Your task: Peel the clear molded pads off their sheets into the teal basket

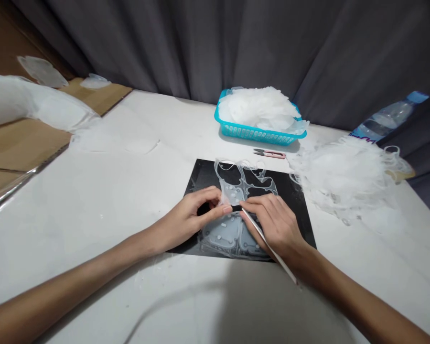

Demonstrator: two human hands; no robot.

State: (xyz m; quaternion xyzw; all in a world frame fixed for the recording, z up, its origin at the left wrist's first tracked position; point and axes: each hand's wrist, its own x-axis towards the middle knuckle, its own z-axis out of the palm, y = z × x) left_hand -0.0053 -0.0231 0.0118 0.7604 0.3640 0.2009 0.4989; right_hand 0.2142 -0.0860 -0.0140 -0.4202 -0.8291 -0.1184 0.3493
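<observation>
A translucent, rubbery moulded sheet (220, 234) with rounded panels and small raised pads lies on a black mat (301, 210). Its far part is a frame of thin strips around open gaps. My left hand (204, 208) is closed, thumb and forefinger pinching an edge of the sheet near its middle. Close beside it, my right hand (274, 220) is closed round a thin white stick (272, 249), whose near end slants toward me. The right fingertips touch the sheet; whether they also grip it is hidden.
Behind the mat are pink-handled thread snips (274, 154) and a blue basket (261, 135) heaped with translucent pieces. At right, a pile of translucent scraps (344, 177) lies before a water bottle (387, 119). Cardboard (25, 148) with a white plastic bag (32, 102) is at left.
</observation>
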